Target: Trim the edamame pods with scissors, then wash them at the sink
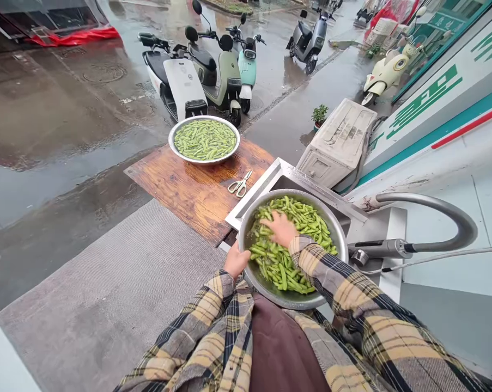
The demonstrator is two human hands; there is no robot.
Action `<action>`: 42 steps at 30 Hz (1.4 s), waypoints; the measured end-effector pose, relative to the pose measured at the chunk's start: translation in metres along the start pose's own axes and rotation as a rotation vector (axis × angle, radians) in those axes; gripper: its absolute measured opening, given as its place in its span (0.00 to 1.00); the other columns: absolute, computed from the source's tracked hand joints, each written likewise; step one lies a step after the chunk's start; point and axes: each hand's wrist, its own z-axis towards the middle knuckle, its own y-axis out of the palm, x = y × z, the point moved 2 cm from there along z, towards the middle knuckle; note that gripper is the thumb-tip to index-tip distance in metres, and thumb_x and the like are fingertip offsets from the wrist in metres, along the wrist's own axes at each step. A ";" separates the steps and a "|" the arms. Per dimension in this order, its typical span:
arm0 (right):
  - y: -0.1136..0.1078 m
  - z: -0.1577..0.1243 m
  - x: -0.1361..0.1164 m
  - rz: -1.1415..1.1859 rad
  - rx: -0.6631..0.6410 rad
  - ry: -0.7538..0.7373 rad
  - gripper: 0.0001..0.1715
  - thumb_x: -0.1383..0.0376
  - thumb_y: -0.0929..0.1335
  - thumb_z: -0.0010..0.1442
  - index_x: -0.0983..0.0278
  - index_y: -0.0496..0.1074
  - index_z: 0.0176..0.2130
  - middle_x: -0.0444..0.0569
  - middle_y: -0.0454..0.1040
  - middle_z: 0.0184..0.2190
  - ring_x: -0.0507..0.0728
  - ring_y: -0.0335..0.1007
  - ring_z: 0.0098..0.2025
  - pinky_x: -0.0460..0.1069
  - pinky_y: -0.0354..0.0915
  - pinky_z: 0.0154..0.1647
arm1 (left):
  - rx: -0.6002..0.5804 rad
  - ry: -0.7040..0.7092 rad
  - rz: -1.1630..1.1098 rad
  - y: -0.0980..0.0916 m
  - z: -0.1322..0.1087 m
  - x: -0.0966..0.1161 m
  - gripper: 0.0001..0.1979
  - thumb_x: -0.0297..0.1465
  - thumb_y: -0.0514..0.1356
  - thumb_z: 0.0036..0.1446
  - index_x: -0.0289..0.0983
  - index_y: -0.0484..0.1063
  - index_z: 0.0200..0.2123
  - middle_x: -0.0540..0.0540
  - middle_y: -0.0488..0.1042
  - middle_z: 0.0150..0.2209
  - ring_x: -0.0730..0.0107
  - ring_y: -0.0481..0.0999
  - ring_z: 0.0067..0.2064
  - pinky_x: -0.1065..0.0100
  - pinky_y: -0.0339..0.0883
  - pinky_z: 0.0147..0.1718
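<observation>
The left hand grips the rim of the metal basin in the sink, while the right hand lies spread open on the green pods.

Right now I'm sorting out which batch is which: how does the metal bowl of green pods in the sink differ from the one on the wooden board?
The sink bowl has both hands on it: right hand among the pods, left hand on the rim. The board bowl sits untouched, farther away beside scissors. Both are round metal bowls of green pods.
</observation>
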 end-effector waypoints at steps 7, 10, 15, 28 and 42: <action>-0.006 -0.067 0.068 -0.011 0.025 -0.089 0.34 0.58 0.69 0.59 0.53 0.61 0.63 0.55 0.56 0.65 0.68 0.59 0.61 0.62 0.62 0.56 | -0.026 -0.009 -0.036 0.002 0.005 0.007 0.26 0.25 0.55 0.37 0.32 0.73 0.44 0.48 0.75 0.30 0.64 0.73 0.33 0.63 0.70 0.36; 0.025 -0.087 0.041 -0.077 -0.043 -0.253 0.55 0.47 0.76 0.45 0.46 0.53 0.66 0.52 0.41 0.71 0.79 0.40 0.68 0.75 0.49 0.59 | -0.041 -0.001 -0.050 0.001 0.006 0.005 0.26 0.25 0.55 0.36 0.32 0.73 0.44 0.48 0.76 0.30 0.61 0.74 0.36 0.62 0.70 0.39; 0.042 -0.039 -0.019 -0.162 -0.029 -0.246 0.58 0.46 0.79 0.36 0.51 0.61 0.62 0.57 0.46 0.70 0.81 0.43 0.66 0.76 0.50 0.56 | -0.035 -0.022 -0.049 -0.003 0.006 -0.003 0.27 0.27 0.57 0.37 0.32 0.72 0.45 0.46 0.77 0.34 0.60 0.74 0.37 0.60 0.71 0.40; 0.019 -0.102 0.051 -0.040 -0.019 -0.374 0.53 0.55 0.77 0.47 0.46 0.55 0.65 0.48 0.45 0.71 0.75 0.38 0.69 0.73 0.46 0.62 | -0.072 -0.015 -0.031 -0.002 0.011 -0.008 0.26 0.28 0.55 0.37 0.34 0.70 0.44 0.47 0.76 0.36 0.63 0.73 0.36 0.64 0.69 0.37; -0.007 -0.047 0.037 -0.016 0.063 -0.157 0.24 0.64 0.65 0.64 0.53 0.66 0.59 0.53 0.63 0.61 0.65 0.62 0.56 0.57 0.67 0.48 | -0.085 -0.017 -0.032 -0.002 0.010 0.000 0.29 0.27 0.55 0.37 0.33 0.70 0.48 0.48 0.75 0.33 0.65 0.72 0.34 0.66 0.68 0.34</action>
